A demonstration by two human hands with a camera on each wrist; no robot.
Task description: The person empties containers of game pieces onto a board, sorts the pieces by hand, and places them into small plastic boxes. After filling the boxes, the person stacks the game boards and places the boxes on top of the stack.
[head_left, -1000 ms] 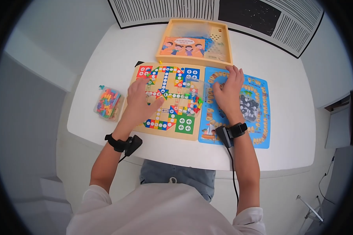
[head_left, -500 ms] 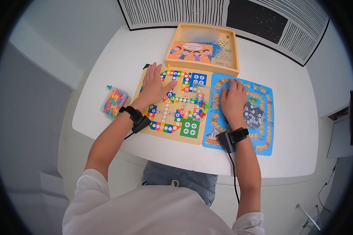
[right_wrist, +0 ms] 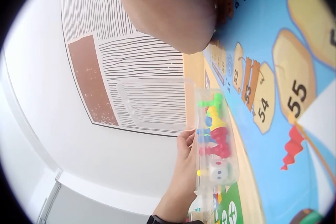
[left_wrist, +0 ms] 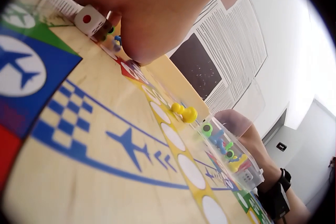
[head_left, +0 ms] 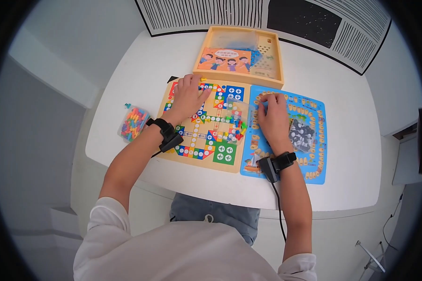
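In the head view my left hand [head_left: 186, 99] reaches over the top left of the ludo board [head_left: 197, 161], fingers bent down, thumb apart. The left wrist view shows a white die [left_wrist: 90, 20] and small coloured pieces right by its fingers. A yellow pawn [left_wrist: 184, 112] lies close by on the board. My right hand [head_left: 273, 121] rests over the blue game board [head_left: 248, 161] with loosely bent fingers; its fingertips are hidden in the right wrist view. Between the hands stands an open clear box [right_wrist: 231, 174] of coloured pawns and a die.
A wooden box [head_left: 280, 61] with an orange booklet [head_left: 225, 61] stands behind the boards. At the left is a clear box of bright pegs [head_left: 135, 124]. A clear box of black and white pieces [head_left: 302, 136] sits on the blue board, beside the right hand.
My left hand has moved from the board's middle left to its far edge, and its fingers have bent down. My right hand has drawn slightly back, its fingers more bent.
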